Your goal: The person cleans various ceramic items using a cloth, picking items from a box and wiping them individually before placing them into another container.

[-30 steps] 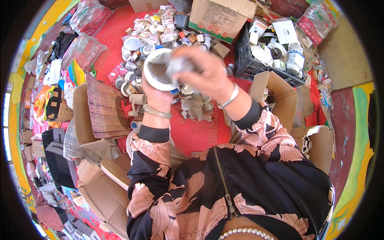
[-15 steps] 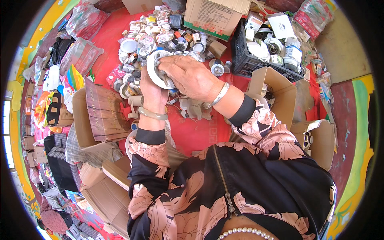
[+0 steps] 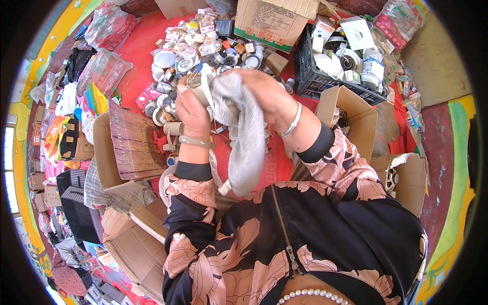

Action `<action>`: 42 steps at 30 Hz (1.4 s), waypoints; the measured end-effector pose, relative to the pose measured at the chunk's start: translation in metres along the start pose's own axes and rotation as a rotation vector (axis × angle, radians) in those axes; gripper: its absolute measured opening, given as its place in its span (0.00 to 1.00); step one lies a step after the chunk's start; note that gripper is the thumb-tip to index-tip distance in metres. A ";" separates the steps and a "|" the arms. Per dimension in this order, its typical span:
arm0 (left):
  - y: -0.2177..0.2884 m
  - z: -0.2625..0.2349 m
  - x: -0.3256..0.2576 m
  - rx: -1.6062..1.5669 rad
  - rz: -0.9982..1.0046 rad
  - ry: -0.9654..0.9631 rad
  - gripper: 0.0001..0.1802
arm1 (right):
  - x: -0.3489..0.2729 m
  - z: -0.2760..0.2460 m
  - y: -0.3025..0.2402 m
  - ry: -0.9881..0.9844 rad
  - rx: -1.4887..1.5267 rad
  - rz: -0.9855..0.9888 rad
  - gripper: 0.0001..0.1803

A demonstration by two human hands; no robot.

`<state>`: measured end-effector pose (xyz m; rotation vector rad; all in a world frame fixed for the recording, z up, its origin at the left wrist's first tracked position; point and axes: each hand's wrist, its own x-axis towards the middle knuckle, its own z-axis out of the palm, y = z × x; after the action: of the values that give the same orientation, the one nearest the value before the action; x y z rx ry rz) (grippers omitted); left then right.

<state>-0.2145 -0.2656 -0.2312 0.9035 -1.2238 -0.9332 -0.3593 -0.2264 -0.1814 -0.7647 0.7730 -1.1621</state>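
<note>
Item: white round fitting [image 3: 202, 87], gripped in my left hand [image 3: 190, 109] above the red mat's [image 3: 137, 48] far edge. My right hand [image 3: 264, 99] clutches grey cloth [image 3: 244, 137] against it.

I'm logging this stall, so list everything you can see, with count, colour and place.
Cloth: one, grey, in right hand.
Fitting: one, white, in left hand.
Small fittings: many, white and silver, heaped on red mat.
Crate: one, black, far right, filled.
Cardboard boxes: several, brown, around the mat.
Bags: several, clear, far left.
Left hand: grips fitting, pale bangle at wrist.
Right hand: grips cloth, silver bangle.
</note>
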 end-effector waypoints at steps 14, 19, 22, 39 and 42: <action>0.008 0.001 -0.003 0.068 -0.034 -0.034 0.26 | 0.001 0.000 0.006 0.086 -0.908 -0.630 0.09; 0.001 -0.001 0.000 -0.426 -0.288 -0.014 0.27 | -0.001 0.007 0.015 -0.014 -1.088 -0.751 0.10; 0.016 -0.009 0.001 -0.387 -0.360 -0.071 0.28 | -0.010 0.015 0.011 -0.184 -1.030 -0.685 0.11; 0.005 -0.005 0.001 -0.227 -0.303 -0.051 0.24 | 0.002 0.012 0.014 0.008 -1.237 -0.763 0.07; 0.011 -0.005 -0.003 -0.005 -0.238 0.012 0.27 | 0.001 0.009 0.021 0.011 -1.223 -0.690 0.07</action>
<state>-0.2089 -0.2590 -0.2228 1.0652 -1.1191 -1.1168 -0.3412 -0.2216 -0.1946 -2.1635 1.2840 -1.2100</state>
